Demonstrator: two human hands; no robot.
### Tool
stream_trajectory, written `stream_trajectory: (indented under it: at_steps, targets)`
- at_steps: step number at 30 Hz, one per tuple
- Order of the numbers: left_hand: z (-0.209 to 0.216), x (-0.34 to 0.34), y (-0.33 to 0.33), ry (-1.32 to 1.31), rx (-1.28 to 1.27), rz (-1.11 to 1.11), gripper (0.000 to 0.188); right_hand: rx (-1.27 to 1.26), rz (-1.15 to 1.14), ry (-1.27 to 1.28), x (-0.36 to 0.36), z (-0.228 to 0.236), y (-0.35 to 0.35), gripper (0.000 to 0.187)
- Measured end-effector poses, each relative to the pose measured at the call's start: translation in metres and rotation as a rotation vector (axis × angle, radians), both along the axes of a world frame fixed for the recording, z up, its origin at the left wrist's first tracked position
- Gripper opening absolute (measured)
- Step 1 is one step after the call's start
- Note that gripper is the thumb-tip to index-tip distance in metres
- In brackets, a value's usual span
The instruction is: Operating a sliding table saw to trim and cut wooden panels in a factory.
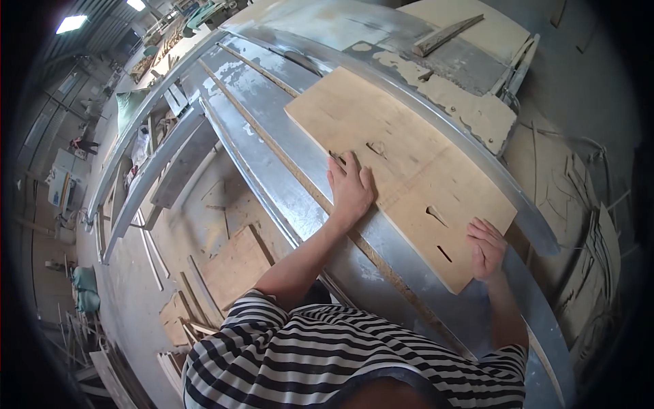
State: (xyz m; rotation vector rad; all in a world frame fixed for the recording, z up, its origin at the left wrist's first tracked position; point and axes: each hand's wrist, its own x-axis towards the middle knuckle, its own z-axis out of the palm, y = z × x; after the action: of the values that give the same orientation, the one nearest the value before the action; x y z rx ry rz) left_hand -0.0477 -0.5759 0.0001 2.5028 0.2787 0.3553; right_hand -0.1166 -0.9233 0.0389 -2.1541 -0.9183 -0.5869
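Observation:
A flat, pale wooden board (402, 146) lies slantwise on a metal-topped saw table (272, 129) in front of me. Dark slots and holes with torn edges pierce it. My left hand (351, 187) rests on the board's near long edge, close to one of these slots, fingers apart. At the board's right end, my right hand (486, 247) lies with its fingers stretched over the top face near the corner. Neither hand is wrapped round anything that I can see. The board's underside is hidden.
Wooden strips (262, 133) run along grooves in the metal top. A curved metal rail (470, 153) passes beyond the board. Farther off, a wood offcut (448, 35) sits on a dusty surface. Panels (238, 269) and thin strips lie on the floor at left; scrap strips are heaped at right.

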Motion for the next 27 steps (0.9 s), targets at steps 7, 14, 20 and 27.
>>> stream_trajectory:
  at_steps: [7,14,20,27]
  targets:
    - [0.008,0.031,0.047,0.026,-0.003,0.012,0.061,0.035,0.026,0.015,0.032,-0.003,0.044,0.022]
    - [0.013,0.044,0.102,-0.044,-0.006,-0.065,0.059,0.030,0.011,0.002,0.055,-0.003,0.078,0.025]
    - [0.001,0.012,0.233,-0.018,0.302,0.655,0.054,0.016,0.008,0.011,0.063,-0.003,0.087,0.024]
    - [-0.030,0.010,0.276,0.071,-0.287,0.749,0.054,0.052,-0.003,-0.019,0.075,-0.003,0.105,0.016]
